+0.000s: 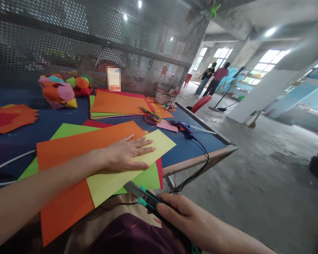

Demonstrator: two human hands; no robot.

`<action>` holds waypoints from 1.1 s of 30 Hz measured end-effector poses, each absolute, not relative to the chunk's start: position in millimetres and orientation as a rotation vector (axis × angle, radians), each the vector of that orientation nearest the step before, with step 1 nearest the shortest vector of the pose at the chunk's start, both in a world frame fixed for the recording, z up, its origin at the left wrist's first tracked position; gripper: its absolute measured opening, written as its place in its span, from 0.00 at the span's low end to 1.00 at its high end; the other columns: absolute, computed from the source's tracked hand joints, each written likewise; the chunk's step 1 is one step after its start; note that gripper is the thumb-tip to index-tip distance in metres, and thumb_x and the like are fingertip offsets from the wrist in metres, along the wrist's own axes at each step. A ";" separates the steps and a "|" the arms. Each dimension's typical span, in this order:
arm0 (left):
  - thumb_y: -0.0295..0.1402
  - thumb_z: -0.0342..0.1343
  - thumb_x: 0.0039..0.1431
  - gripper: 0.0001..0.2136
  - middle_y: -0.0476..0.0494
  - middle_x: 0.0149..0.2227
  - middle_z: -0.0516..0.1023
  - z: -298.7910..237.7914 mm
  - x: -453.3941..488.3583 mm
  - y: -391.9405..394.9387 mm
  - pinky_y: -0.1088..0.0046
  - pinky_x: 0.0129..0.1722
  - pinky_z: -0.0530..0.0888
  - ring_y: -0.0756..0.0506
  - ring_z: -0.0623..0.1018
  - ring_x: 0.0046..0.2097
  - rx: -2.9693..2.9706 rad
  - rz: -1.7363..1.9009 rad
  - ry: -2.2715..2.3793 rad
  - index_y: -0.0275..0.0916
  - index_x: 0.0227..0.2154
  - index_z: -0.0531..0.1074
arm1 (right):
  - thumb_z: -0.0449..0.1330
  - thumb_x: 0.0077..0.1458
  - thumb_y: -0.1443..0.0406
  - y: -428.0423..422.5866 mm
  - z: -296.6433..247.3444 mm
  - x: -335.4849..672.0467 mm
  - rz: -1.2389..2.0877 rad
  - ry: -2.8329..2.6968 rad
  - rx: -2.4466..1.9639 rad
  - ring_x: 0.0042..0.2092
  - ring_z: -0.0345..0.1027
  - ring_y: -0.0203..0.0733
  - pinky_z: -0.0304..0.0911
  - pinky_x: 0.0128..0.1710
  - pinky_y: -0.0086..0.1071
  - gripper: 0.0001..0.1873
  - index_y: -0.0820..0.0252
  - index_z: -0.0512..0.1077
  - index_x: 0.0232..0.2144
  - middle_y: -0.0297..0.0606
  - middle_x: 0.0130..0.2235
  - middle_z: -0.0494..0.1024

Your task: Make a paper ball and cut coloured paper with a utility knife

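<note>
My left hand (129,153) lies flat with its fingers spread on a sheet of yellow paper (108,185). Under the yellow sheet is a large orange sheet (60,211), and green paper (148,178) and red paper (159,173) stick out beneath. My right hand (180,215) is closed around a black and green utility knife (151,201). The knife's blade (131,188) is out, and its tip meets or overlaps the lower edge of the paper; I cannot tell whether it touches.
Behind lie an orange paper stack (119,102), scissors (151,117) and a blue glue gun (184,129) with a trailing cord. Folded paper balls (58,92) sit back left. A woven basket (166,94) stands near the mesh panel (95,46). Two people (214,79) stand far off.
</note>
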State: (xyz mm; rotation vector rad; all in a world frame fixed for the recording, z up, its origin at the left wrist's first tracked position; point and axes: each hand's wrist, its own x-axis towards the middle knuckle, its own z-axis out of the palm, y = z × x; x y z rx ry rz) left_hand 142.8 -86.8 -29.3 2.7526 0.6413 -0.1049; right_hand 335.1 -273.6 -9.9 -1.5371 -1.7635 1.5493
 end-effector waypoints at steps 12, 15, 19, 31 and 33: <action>0.52 0.60 0.58 0.43 0.22 0.68 0.62 -9.7 143.9 -102.8 0.53 0.62 0.69 0.27 0.65 0.68 2.585 0.033 1.417 0.28 0.68 0.54 | 0.50 0.70 0.45 -274.6 -6.6 335.7 1.525 -1.803 -1.542 0.36 0.63 0.37 0.66 0.47 0.32 0.27 0.59 0.76 0.44 0.34 0.36 0.72; 0.53 0.61 0.56 0.36 0.28 0.56 0.77 -8.5 144.6 -101.3 0.54 0.51 0.75 0.28 0.78 0.57 2.548 0.024 1.442 0.32 0.61 0.66 | 0.51 0.69 0.46 -274.8 -7.8 336.5 1.537 -1.785 -1.563 0.39 0.64 0.39 0.65 0.48 0.32 0.26 0.59 0.77 0.47 0.35 0.38 0.73; 0.53 0.63 0.56 0.31 0.28 0.54 0.76 -7.0 145.2 -102.9 0.54 0.56 0.72 0.28 0.75 0.58 2.588 0.065 1.447 0.31 0.53 0.72 | 0.52 0.70 0.48 -274.8 -10.1 336.5 1.536 -1.774 -1.565 0.39 0.65 0.39 0.64 0.47 0.32 0.24 0.59 0.77 0.46 0.35 0.38 0.73; 0.47 0.69 0.46 0.36 0.26 0.56 0.73 -9.0 154.1 -97.4 0.55 0.56 0.72 0.29 0.75 0.57 2.533 0.139 1.336 0.30 0.55 0.69 | 0.50 0.72 0.53 -274.7 -14.4 337.3 1.572 -1.777 -1.509 0.33 0.56 0.33 0.57 0.33 0.27 0.18 0.59 0.70 0.38 0.29 0.32 0.64; 0.44 0.69 0.44 0.35 0.27 0.55 0.75 -9.2 155.0 -93.1 0.56 0.53 0.73 0.28 0.76 0.56 2.485 0.164 1.344 0.31 0.54 0.70 | 0.50 0.71 0.56 -274.0 -14.6 337.3 1.580 -1.800 -1.462 0.33 0.55 0.33 0.56 0.33 0.27 0.16 0.59 0.70 0.38 0.29 0.32 0.63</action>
